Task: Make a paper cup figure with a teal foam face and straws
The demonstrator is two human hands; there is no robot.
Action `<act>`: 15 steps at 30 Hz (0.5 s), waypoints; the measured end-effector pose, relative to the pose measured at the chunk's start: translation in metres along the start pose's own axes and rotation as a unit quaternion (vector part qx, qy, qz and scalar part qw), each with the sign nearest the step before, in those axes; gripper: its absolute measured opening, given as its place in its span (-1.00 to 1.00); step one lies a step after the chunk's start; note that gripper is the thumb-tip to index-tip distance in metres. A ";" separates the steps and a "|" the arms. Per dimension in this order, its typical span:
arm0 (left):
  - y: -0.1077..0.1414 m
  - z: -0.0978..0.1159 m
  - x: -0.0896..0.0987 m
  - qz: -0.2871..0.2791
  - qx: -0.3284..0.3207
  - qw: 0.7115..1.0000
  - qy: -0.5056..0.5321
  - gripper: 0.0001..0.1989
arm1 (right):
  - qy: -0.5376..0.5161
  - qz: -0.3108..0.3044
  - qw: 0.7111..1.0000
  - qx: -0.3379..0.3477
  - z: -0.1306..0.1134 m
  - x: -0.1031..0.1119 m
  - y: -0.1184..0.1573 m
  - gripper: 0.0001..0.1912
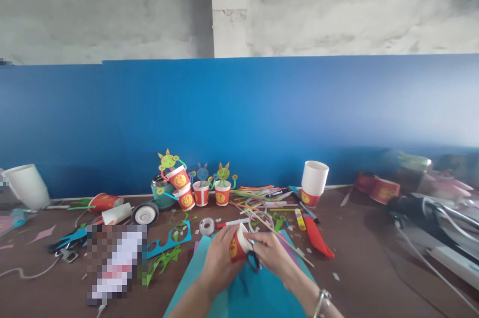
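Note:
My left hand (220,254) is wrapped round a red and white paper cup (236,248) with a yellow emblem, tilted so its white opening faces right. My right hand (270,253) is closed on a pair of scissors (253,261), whose dark handle loop hangs below the fingers. Its fingertips are at the cup's rim; the blades cannot be made out. Beneath both hands lie sheets of blue paper (262,293). Behind them stand paper cups with cut-out animal faces, such as a green-faced cup (222,193) and a blue-faced cup (201,194).
A tape roll (206,226), a yellow glue stick (300,219) and a red knife-shaped item (318,238) lie close by. Stacked white cups (315,178) stand at the back right. Paper scraps (164,260) are at left, cables (430,278) at right, and a blue partition (239,118) behind.

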State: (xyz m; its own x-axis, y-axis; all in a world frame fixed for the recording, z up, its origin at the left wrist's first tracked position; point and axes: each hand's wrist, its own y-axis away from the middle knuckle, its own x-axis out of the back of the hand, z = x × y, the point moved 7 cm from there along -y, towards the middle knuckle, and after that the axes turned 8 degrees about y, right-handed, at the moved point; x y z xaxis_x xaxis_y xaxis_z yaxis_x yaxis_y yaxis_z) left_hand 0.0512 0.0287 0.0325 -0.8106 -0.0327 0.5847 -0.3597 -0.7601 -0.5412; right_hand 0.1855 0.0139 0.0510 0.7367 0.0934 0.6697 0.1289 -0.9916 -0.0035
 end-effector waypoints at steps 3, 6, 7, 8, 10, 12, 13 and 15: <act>-0.001 0.000 -0.001 -0.007 0.006 1.000 0.000 -0.39 | -0.026 -0.007 1.000 -0.008 0.004 -0.004 -0.004 -0.59; 0.000 0.001 -0.001 -0.006 0.000 1.000 -0.007 -0.39 | 0.033 0.046 0.997 0.056 -0.001 0.004 0.003 -0.64; 0.000 0.002 -0.001 -0.005 -0.007 1.000 -0.009 -0.39 | 0.049 0.059 0.995 0.070 -0.003 0.006 0.005 -0.64; 0.000 0.003 -0.001 -0.005 -0.014 1.000 -0.010 -0.39 | 0.055 0.065 0.994 0.076 -0.003 0.006 0.006 -0.62; 0.000 0.005 -0.001 -0.005 -0.017 1.000 -0.007 -0.40 | 0.030 0.055 0.996 0.067 0.000 0.003 0.005 -0.57; -0.001 0.005 0.000 -0.005 -0.004 1.000 0.000 -0.41 | -0.027 0.035 0.998 0.040 0.004 -0.001 -0.001 -0.52; -0.002 0.005 0.000 -0.006 0.002 1.000 0.004 -0.41 | -0.058 0.023 0.998 0.013 0.008 -0.004 -0.004 -0.51; -0.002 0.006 -0.002 -0.013 0.000 1.000 0.004 -0.40 | -0.121 -0.006 0.991 -0.056 0.017 -0.008 -0.009 -0.52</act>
State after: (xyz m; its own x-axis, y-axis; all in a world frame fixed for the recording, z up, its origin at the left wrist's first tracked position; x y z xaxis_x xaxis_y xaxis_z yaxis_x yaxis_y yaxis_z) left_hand 0.0561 0.0264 0.0365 -0.8046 -0.0082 0.5938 -0.3804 -0.7607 -0.5259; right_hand 0.1895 0.0237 0.0333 0.8745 0.1113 0.4721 0.0750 -0.9926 0.0952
